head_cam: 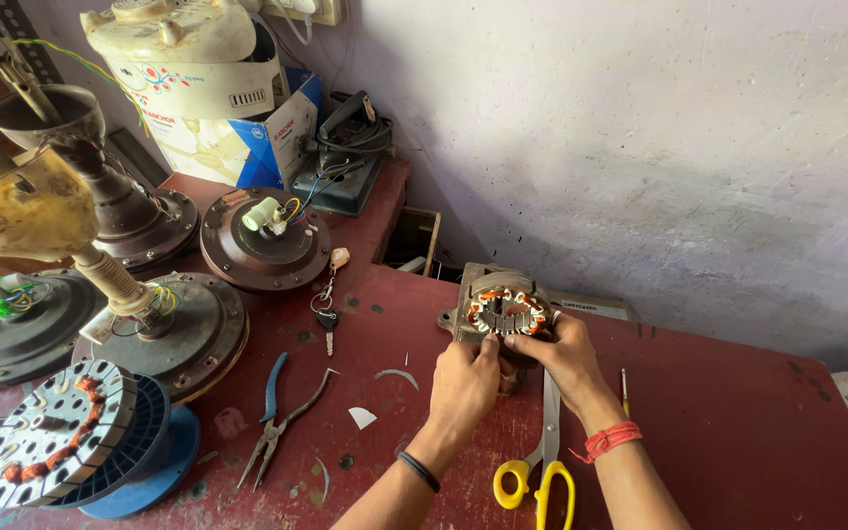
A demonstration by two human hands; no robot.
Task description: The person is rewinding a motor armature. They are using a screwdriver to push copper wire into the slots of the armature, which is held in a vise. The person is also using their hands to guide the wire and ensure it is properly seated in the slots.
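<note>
A small motor stator with copper windings sits in a brown metal housing at the far edge of a red table. My left hand, a black band on its wrist, pinches at the stator's near rim. My right hand, a red thread around its wrist, grips the same rim from the right. Both sets of fingers press on the windings. Under my right forearm lie yellow-handled scissors.
Blue-handled pliers and a key on a ring lie to the left. Several ceiling fan motors and a wound stator on a blue spool crowd the left side. A cardboard box stands against the wall.
</note>
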